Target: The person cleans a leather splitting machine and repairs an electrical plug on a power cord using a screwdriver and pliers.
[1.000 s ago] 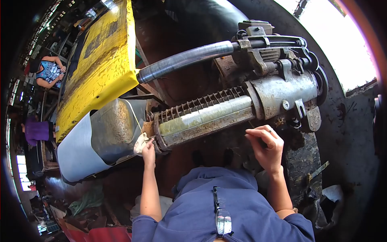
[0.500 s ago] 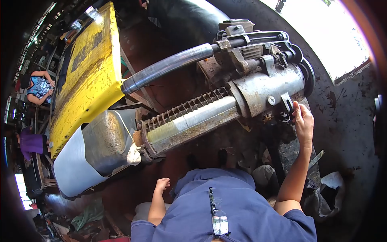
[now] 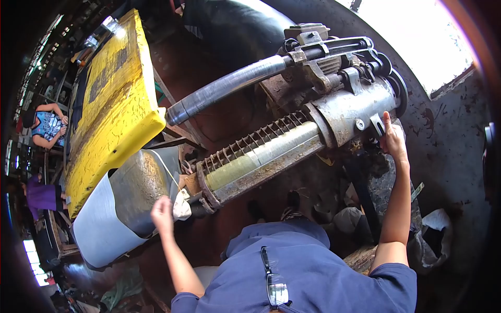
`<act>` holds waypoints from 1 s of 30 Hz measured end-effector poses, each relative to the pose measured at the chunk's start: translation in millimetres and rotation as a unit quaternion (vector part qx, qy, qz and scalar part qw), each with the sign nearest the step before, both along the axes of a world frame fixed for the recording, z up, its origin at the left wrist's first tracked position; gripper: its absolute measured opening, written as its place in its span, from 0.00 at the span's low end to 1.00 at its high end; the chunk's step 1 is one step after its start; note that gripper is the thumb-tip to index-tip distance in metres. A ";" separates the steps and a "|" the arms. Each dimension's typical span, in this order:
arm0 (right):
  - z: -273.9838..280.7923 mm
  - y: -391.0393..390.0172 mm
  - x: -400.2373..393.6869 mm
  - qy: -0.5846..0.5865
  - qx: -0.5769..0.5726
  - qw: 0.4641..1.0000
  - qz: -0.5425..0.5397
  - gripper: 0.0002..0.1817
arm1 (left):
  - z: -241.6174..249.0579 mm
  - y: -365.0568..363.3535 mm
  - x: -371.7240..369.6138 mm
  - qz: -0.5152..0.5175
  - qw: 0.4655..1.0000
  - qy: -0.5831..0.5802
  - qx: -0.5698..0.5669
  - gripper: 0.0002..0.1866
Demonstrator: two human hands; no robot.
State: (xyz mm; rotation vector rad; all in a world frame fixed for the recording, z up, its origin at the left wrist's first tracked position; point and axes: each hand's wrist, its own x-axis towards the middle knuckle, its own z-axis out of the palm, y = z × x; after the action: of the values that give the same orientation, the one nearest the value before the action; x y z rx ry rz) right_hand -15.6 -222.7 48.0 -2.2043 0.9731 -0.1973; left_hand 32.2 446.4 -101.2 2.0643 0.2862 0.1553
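My right hand (image 3: 394,141) is at the right end of a machine, with one finger raised and the others curled close by a slotted metal bracket (image 3: 377,125). What those fingers grip is hidden. My left hand (image 3: 163,213), smeared by motion, is just left of a small white cloth bundle (image 3: 181,206) hanging on a string. Between my hands lies the machine's long trough (image 3: 266,175) with a ribbed grate (image 3: 253,141) and a pale yellow sheet-like surface (image 3: 235,175). Above it, a shiny metal roller (image 3: 229,86) slants toward the yellow table.
A yellow-topped table (image 3: 117,125) stands at the left, with two people (image 3: 47,128) beyond it. A bent grey sheet (image 3: 102,224) and a dark, worn metal chute (image 3: 143,180) sit below its corner. A crumpled sack (image 3: 433,240) lies at the lower right.
My left hand has risen forward and left, from beside my body to the white cloth bundle. My right hand stays near the bracket, one finger now raised. The view has shifted slightly.
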 end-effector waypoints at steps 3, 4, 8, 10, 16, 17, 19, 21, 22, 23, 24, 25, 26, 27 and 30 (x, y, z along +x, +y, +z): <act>-6.1 -5.0 2.3 0.007 -0.018 1.000 -0.006 0.43 | 113.8 -20.8 44.8 0.052 0.986 -0.154 0.028 0.12; -8.6 -5.3 2.3 -0.006 -0.026 1.000 -0.008 0.43 | 145.9 -34.1 53.4 0.030 0.979 -0.199 0.021 0.13; -15.0 -2.2 1.3 -0.019 -0.093 0.995 -0.029 0.41 | 231.4 -100.5 60.9 -0.057 0.953 -0.296 0.033 0.13; -21.3 -1.0 1.1 -0.080 -0.071 0.993 -0.052 0.34 | 256.1 -141.9 55.5 -0.118 0.933 -0.323 0.109 0.13; 31.3 -2.9 13.2 -0.305 0.075 0.949 -0.032 0.19 | 303.2 -278.7 61.4 -0.390 0.804 -0.402 0.199 0.18; 48.5 -5.1 14.8 -0.266 0.083 0.960 -0.023 0.19 | 307.1 -302.5 64.1 -0.426 0.785 -0.402 0.204 0.18; 54.4 -22.5 6.5 -0.267 -0.068 0.958 0.086 0.14 | 306.7 -344.9 66.5 -0.483 0.757 -0.395 0.197 0.16; 41.1 -45.0 15.7 -0.301 -0.189 0.909 0.216 0.12 | 304.2 -371.7 71.4 -0.503 0.703 -0.464 0.194 0.13; 35.8 -50.1 22.2 -0.303 -0.120 0.923 0.204 0.11 | 299.3 -384.3 72.3 -0.497 0.696 -0.480 0.198 0.14; 30.0 -58.6 27.7 -0.300 -0.051 0.934 0.188 0.12 | 298.1 -395.7 73.1 -0.508 0.685 -0.494 0.170 0.13; 24.2 -65.3 31.5 -0.293 -0.001 0.940 0.175 0.13 | 299.0 -405.9 73.8 -0.499 0.670 -0.514 0.196 0.11; 19.7 -70.9 30.3 -0.287 0.028 0.943 0.168 0.15 | 300.6 -416.6 74.3 -0.500 0.650 -0.532 0.210 0.10; 17.2 -75.1 27.0 -0.283 0.046 0.943 0.168 0.18 | 296.3 -426.6 68.0 -0.484 0.640 -0.550 0.232 0.10; 21.5 -72.5 27.9 -0.285 0.051 0.943 0.164 0.21 | 296.6 -433.5 66.2 -0.476 0.627 -0.565 0.248 0.09; 36.9 -58.4 37.1 -0.334 0.044 0.930 0.148 0.25 | 296.0 -455.8 63.3 -0.469 0.616 -0.555 0.304 0.11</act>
State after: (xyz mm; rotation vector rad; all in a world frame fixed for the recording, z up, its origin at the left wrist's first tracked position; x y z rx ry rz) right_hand 21.5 -281.0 84.9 -1.9500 0.2633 -0.6935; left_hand 95.5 -9.5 194.8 2.0129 -1.8030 0.9063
